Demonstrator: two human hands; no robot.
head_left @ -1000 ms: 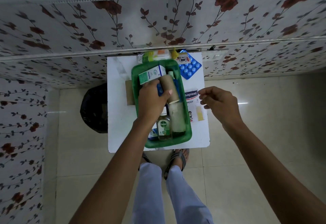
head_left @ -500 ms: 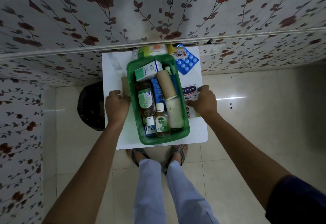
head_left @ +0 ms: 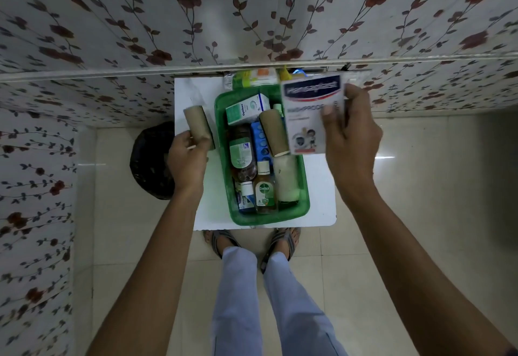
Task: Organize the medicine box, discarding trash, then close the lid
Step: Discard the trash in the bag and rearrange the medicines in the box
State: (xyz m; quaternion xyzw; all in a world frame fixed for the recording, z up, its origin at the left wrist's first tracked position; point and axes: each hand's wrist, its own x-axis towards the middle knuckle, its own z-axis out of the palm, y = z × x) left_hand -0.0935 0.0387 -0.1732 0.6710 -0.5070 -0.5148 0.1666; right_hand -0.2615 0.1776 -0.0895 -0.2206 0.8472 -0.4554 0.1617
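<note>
A green medicine box (head_left: 304,204) sits open on a small white table (head_left: 319,190). Inside lie bottles, a Dettol bottle (head_left: 264,191), a teal carton (head_left: 246,109), a cardboard tube (head_left: 274,134) and a white roll (head_left: 286,179). My left hand (head_left: 186,159) grips a brown cardboard piece (head_left: 197,125) lifted just left of the box. My right hand (head_left: 351,137) holds a white plaster packet (head_left: 311,114) raised above the box's far right corner.
A black trash bag (head_left: 150,159) sits on the floor left of the table. More packets (head_left: 260,76) lie behind the box against the floral wall. My feet (head_left: 283,240) stand at the table's near edge on a tiled floor.
Both hands left the box's sides. The left hand picked up the brown cardboard piece from the table; the right hand lifted the plaster packet off the table.
</note>
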